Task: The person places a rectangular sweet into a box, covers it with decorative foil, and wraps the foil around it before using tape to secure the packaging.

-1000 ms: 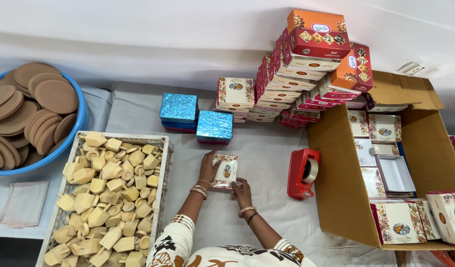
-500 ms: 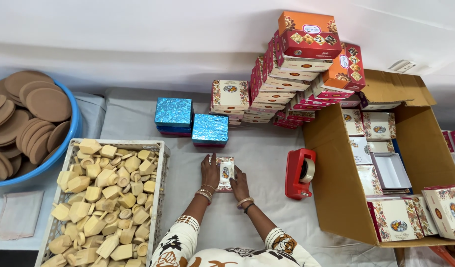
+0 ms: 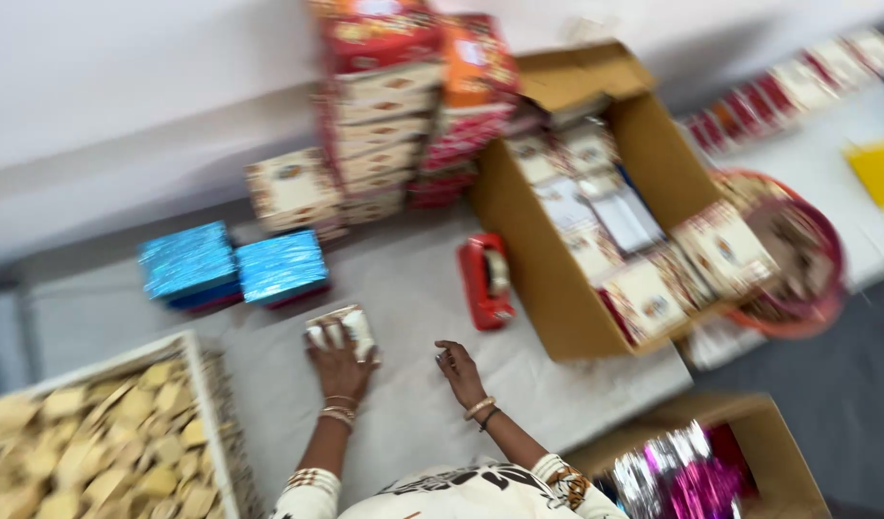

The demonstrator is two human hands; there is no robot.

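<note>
Grey cloth covers the desk [image 3: 413, 413], and everything lies blurred by the camera's swing. Largest, up and to the right of the hands, is an open brown carton [image 3: 557, 279], already well stocked with flat patterned boxes [image 3: 644, 298] standing in rows. Just left of it, straight above the hands, rises a stack of red and cream boxes [image 3: 384, 106] against the wall, seemingly not yet packed. To the lower left of the left hand sits a white tray [image 3: 207, 404] heaped with pale yellow sweet pieces [image 3: 86, 452], so plenty of filling appears to remain. A second brown carton [image 3: 740, 452] holding shiny pink and silver tinsel [image 3: 673, 481] lies below and right of the right hand. Two shiny blue boxes [image 3: 235, 269] rest up and left of the left hand. A red tape dispenser [image 3: 487, 281] stands just above the right hand, untouched.

The left hand [image 3: 338, 360] lies flat over a small cream box [image 3: 341, 327], fingers curved onto it, pressing it to the desk. The right hand [image 3: 458, 370] is empty, fingers loosely bent, resting on the cloth near the box but apart from it. Whether the box is closed cannot be told; I judge it one of many, with no tape on it yet.
</note>
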